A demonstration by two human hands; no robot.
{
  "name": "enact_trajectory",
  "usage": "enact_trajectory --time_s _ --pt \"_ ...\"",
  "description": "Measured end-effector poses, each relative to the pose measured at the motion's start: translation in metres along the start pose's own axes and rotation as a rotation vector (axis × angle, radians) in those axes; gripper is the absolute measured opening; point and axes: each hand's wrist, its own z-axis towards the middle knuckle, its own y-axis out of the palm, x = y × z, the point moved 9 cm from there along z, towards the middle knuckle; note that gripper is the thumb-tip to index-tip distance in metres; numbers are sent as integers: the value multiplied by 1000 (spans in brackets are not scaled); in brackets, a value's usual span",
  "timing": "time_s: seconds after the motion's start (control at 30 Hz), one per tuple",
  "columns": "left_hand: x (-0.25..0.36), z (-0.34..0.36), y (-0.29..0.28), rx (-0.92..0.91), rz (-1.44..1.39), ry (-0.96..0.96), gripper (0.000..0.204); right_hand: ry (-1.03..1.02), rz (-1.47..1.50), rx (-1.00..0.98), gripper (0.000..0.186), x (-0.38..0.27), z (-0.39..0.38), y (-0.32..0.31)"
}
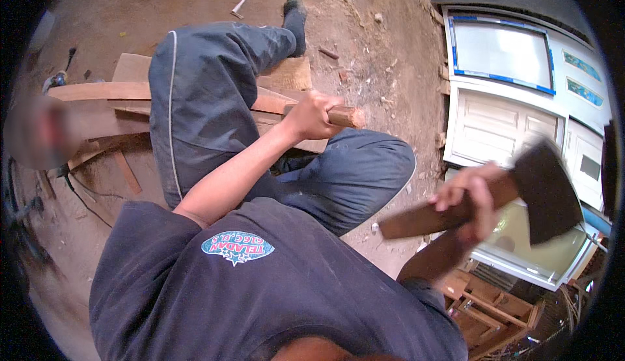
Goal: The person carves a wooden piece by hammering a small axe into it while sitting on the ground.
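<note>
Above dirt floor [384, 9], hands [307, 115] grip wooden handle, hatchet [513, 189] (blurred).

Handle to axe: free air between wooden handle [349, 117] and axe [549, 193].
Below handle: bent right knee [388, 169] in the way.
Left: left leg [203, 87] blocks.
Beyond handle: open dirt floor [390, 42], low debris [329, 53].
Far right: white doors [498, 123] wall off passage.

The head-worn fisheye camera looks steeply down along the wearer's own front. The dark T-shirt [273, 289] is very near, filling the lower part; the left hand [311, 116] is farther, and the dirt floor [384, 42] lies beyond.
</note>
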Motion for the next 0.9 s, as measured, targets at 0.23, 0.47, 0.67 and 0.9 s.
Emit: enact_trajectory --time_s 0.23,0.47,0.67,0.9 --pt "0 -2 11 -15 -32 52 23 457 -569 -450 18 123 -32 43" --pt "-8 -1 8 -66 22 -8 24 310 1 -198 11 83 -21 23" --pt "-1 -1 4 1 -3 49 23 573 -299 -490 15 138 -32 38" --pt "-2 1 6 -13 -11 8 25 -252 121 -207 17 -11 -10 5"
